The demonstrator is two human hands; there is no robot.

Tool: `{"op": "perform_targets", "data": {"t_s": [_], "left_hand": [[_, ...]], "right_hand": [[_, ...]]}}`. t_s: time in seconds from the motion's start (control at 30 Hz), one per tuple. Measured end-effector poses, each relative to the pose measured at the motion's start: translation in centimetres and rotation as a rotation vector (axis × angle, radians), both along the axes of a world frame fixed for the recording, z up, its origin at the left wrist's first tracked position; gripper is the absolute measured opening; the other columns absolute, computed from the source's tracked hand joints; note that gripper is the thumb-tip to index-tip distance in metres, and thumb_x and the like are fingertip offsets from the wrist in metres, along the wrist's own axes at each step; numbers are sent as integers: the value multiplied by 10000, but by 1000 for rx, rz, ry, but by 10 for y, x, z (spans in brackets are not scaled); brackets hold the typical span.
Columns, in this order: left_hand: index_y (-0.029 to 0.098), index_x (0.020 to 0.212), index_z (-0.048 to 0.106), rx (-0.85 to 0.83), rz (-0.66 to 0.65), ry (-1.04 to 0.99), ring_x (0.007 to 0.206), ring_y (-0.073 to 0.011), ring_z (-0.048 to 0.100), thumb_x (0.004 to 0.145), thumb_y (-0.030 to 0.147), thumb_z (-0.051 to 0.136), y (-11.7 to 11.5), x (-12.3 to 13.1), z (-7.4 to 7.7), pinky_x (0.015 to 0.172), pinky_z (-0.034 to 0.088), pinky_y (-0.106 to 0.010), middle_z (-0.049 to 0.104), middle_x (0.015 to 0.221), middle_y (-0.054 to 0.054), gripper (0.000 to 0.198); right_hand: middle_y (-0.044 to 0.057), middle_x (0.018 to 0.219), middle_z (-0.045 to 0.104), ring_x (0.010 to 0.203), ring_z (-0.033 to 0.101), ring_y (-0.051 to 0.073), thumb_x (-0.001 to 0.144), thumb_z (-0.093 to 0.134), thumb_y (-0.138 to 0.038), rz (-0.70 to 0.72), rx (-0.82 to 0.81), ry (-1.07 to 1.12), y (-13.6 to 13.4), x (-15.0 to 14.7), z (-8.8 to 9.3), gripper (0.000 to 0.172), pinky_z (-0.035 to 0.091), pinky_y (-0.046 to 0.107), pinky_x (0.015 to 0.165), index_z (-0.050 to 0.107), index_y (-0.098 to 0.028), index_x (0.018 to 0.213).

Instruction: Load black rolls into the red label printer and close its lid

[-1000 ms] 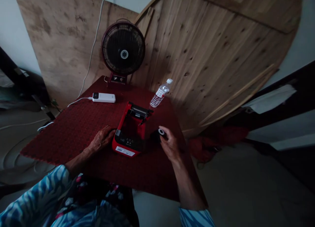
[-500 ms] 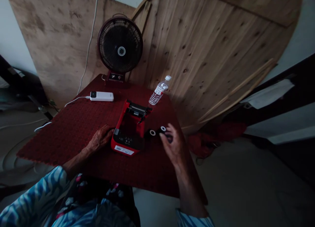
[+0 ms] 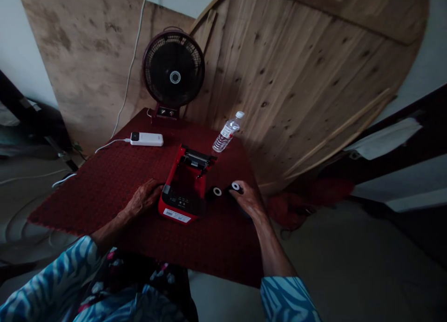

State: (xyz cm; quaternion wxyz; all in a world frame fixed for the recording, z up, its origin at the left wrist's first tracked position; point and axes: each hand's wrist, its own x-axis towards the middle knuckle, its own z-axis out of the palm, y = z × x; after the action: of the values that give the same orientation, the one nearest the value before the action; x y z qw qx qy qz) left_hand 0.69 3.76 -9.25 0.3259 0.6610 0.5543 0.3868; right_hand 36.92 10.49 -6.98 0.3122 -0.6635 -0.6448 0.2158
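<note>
A red and black machine that looks like a label printer (image 3: 179, 198) stands on the table with its inside exposed. My left hand (image 3: 146, 195) lies at its left side, fingers stretched out against the edge, their tips partly hidden. To the right of the printer, my right hand (image 3: 247, 198) has its thumb and fingers round a black roll (image 3: 234, 187) with a white core. A second black roll (image 3: 216, 191), also white-cored, stands between that hand and the printer.
A water bottle (image 3: 225, 135) stands behind the printer. Further left lies a white power bank (image 3: 146, 139) with a cable. A fan (image 3: 173, 73) is at the back of the red-covered table (image 3: 115, 173), near wooden boards (image 3: 272, 80).
My right hand was half open beside the right-hand roll; its fingers have now closed round it. My left hand stays by the printer. The whole view has shifted slightly.
</note>
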Motion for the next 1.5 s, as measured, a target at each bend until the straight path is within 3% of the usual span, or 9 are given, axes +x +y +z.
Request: {"op": "perform_targets", "data": {"t_s": [0.23,0.33,0.43,0.6,0.87,0.97,1.1,1.23,1.5], "left_hand": [[178,1074,664,-29,28,-64,895,-230,646,890,500,456,-1,-1,7,798,495,-311,694,1006,-75,425],[169,963,643,5,197,-171,829,-205,619,897,515,485,-20,-2,20,731,477,-277,679,888,-49,386],[177,690,594,43,181,-319,696,-178,570,895,566,497,-57,4,43,655,449,-257,611,673,-21,450],[157,770,704,-337,-444,-505,701,-203,644,917,642,418,-109,30,73,678,471,-279,700,740,-81,582],[163,1070,663,-590,-190,-1012,574,-107,596,782,440,757,-114,45,67,578,481,-202,662,709,-13,411],[189,1105,648,-489,-121,-960,774,-181,689,761,398,785,-114,43,71,732,549,-275,734,888,-57,425],[215,1086,665,-292,-56,-883,903,-217,696,737,384,805,-115,42,78,807,556,-291,748,1000,-57,413],[244,1119,673,-267,-101,-801,893,-223,695,753,349,792,-122,45,76,772,564,-288,748,985,-52,399],[235,1028,703,-93,-63,-500,1028,-264,640,794,301,742,-129,41,64,883,520,-339,677,1108,-88,246]], "right_hand": [[39,994,685,803,648,184,750,704,-461,93,29,549,-78,-22,55,466,539,301,682,610,-250,1154],[39,1085,693,949,662,189,769,733,-399,205,126,645,-110,-53,67,382,553,303,795,623,-272,1112],[39,1140,684,1081,633,206,829,691,-292,345,261,534,-131,-81,68,284,524,361,922,627,-296,1105],[23,1175,686,1102,617,214,849,634,-141,656,495,254,-151,-113,67,435,480,413,963,562,-339,1229],[35,1190,691,1163,597,250,826,661,-111,700,708,-57,-182,-120,66,702,512,428,950,420,-376,1430],[35,1182,670,1069,633,272,844,642,-155,508,608,106,-207,-106,56,671,568,444,845,431,-443,1411],[25,984,718,887,688,275,915,537,-399,484,188,421,-219,-102,41,247,589,431,741,653,-422,1131],[68,1091,705,1018,673,269,879,539,-609,548,-228,857,-199,-117,35,449,534,449,916,631,-304,1196],[70,1175,659,1103,637,237,832,696,-464,446,-242,987,-188,-135,42,379,526,370,931,598,-273,1143]]}}
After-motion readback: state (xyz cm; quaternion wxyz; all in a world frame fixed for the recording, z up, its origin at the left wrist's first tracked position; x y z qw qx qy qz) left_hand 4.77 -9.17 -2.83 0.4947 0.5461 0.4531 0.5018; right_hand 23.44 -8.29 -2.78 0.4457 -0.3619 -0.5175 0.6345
